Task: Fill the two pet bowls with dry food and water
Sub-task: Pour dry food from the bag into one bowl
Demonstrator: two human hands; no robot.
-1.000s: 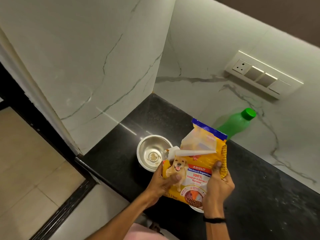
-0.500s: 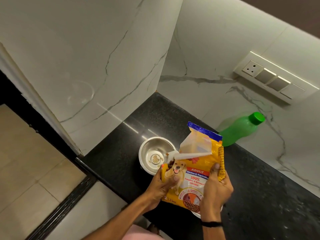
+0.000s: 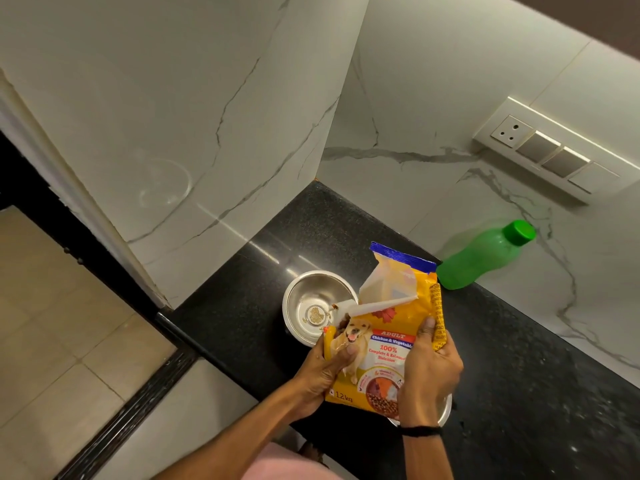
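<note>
A yellow dog food bag (image 3: 391, 341) with a blue top strip is held tilted to the left over the black counter. My left hand (image 3: 323, 370) grips its lower left edge and my right hand (image 3: 427, 374) grips its right side. The cut corner of the bag hangs over a steel bowl (image 3: 311, 299), and a few brown kibble pieces show at the opening. The bowl holds almost nothing. A second steel bowl (image 3: 445, 410) is mostly hidden under the bag and my right hand. A green water bottle (image 3: 481, 259) with its cap on stands behind the bag.
The black granite counter (image 3: 519, 393) sits in a corner of white marble walls. A switch and socket panel (image 3: 547, 152) is on the back wall. The counter's front edge drops to a tiled floor (image 3: 52, 323) on the left.
The bag has tipped a little further towards the left bowl, and kibble now shows at its cut corner. Both hands keep the same grip.
</note>
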